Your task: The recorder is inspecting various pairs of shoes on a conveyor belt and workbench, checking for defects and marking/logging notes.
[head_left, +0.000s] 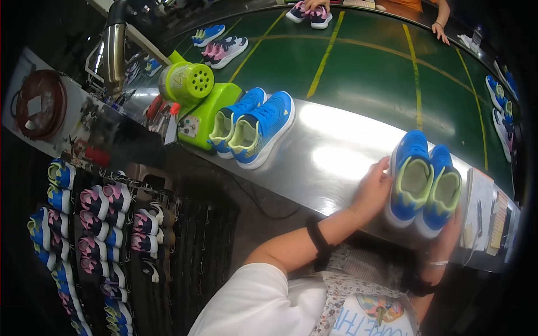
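Observation:
A pair of blue sneakers with lime-yellow linings and white soles is held side by side between my hands, toes pointing away, above the metal ledge at the right. My left hand [374, 189] grips the outer side of the left sneaker [413, 182], its fingertips partly hidden. My right hand [449, 231] is at the outer heel side of the right sneaker [444, 190], with most of its fingers hidden by the shoe. Further left, a second pair of blue sneakers [269, 131] stands on the metal ledge [319, 151], against a lime-green machine [196, 106].
Beyond the ledge runs a green conveyor belt [370, 73] with yellow lines, carrying several shoes. Across it, a person's hand [318, 4] touches pink-and-navy sneakers [310, 15]. A rack of sneakers [101, 235] stands at lower left. Papers [476, 204] and a pen lie right of my hands.

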A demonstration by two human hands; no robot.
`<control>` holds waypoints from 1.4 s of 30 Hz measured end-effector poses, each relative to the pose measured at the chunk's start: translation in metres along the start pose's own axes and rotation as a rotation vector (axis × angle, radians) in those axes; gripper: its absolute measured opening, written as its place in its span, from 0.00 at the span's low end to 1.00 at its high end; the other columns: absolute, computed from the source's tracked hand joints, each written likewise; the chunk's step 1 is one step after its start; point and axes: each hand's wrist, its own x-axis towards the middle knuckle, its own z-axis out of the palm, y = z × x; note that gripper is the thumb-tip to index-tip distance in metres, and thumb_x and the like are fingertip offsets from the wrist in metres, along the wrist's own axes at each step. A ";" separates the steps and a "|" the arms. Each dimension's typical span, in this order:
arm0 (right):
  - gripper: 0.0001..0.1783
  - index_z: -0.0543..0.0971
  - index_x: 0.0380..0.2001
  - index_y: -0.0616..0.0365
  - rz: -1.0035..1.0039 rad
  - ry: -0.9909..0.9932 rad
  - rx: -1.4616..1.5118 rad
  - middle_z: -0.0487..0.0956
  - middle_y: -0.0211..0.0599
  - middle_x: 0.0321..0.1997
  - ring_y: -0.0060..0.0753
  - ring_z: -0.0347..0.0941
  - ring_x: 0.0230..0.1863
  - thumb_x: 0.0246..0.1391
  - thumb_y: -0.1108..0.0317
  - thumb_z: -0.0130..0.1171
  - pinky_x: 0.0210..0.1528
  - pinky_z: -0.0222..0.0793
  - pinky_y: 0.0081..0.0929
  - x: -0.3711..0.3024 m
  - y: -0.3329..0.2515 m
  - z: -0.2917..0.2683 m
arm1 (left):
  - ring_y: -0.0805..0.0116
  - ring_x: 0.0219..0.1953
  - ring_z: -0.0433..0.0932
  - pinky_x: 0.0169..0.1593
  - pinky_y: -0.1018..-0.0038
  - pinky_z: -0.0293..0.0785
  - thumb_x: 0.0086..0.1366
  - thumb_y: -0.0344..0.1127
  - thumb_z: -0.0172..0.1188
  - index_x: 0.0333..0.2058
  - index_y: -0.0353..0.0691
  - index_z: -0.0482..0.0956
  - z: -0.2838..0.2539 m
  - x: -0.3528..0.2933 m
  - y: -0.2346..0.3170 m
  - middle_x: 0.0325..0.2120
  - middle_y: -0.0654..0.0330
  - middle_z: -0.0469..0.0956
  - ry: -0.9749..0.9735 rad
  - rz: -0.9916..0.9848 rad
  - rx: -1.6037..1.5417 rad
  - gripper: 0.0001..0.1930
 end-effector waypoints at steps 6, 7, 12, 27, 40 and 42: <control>0.19 0.66 0.53 0.65 -0.152 -0.082 -0.246 0.70 0.36 0.52 0.25 0.68 0.51 0.62 0.65 0.47 0.53 0.63 0.21 -0.016 -0.008 -0.004 | 0.53 0.51 0.67 0.54 0.66 0.63 0.54 0.28 0.59 0.54 0.37 0.66 -0.044 -0.024 0.028 0.48 0.49 0.66 0.364 0.656 0.976 0.27; 0.19 0.66 0.53 0.65 -0.156 -0.085 -0.247 0.70 0.36 0.52 0.25 0.68 0.51 0.62 0.65 0.47 0.53 0.63 0.21 -0.017 -0.006 -0.006 | 0.52 0.53 0.64 0.56 0.64 0.61 0.53 0.28 0.60 0.54 0.36 0.64 -0.059 -0.033 0.043 0.50 0.47 0.64 0.508 0.721 1.041 0.29; 0.19 0.66 0.53 0.65 -0.158 -0.001 -0.316 0.70 0.37 0.51 0.25 0.68 0.50 0.62 0.68 0.46 0.53 0.63 0.22 -0.016 0.012 -0.021 | 0.49 0.58 0.56 0.61 0.58 0.51 0.49 0.31 0.65 0.57 0.32 0.56 -0.158 -0.067 0.069 0.55 0.45 0.57 1.253 0.750 1.126 0.38; 0.16 0.67 0.51 0.66 -0.078 0.032 -0.143 0.71 0.35 0.49 0.23 0.67 0.48 0.61 0.69 0.47 0.51 0.63 0.20 -0.020 0.011 -0.014 | 0.52 0.57 0.62 0.64 0.48 0.42 0.41 0.32 0.71 0.53 0.39 0.58 -0.177 -0.069 0.058 0.52 0.51 0.64 1.112 0.729 1.252 0.41; 0.17 0.67 0.51 0.66 -0.069 0.021 -0.152 0.71 0.35 0.49 0.23 0.68 0.48 0.62 0.69 0.46 0.51 0.63 0.20 -0.021 0.016 -0.017 | 0.49 0.57 0.64 0.64 0.46 0.43 0.38 0.25 0.69 0.53 0.43 0.57 -0.170 -0.069 0.051 0.52 0.52 0.65 0.900 0.977 1.445 0.41; 0.17 0.67 0.51 0.66 -0.160 0.004 -0.309 0.71 0.35 0.49 0.23 0.68 0.48 0.62 0.69 0.46 0.51 0.63 0.20 -0.022 0.015 -0.017 | 0.49 0.56 0.64 0.64 0.46 0.43 0.38 0.25 0.69 0.53 0.43 0.57 -0.168 -0.070 0.052 0.52 0.52 0.65 0.895 0.976 1.444 0.41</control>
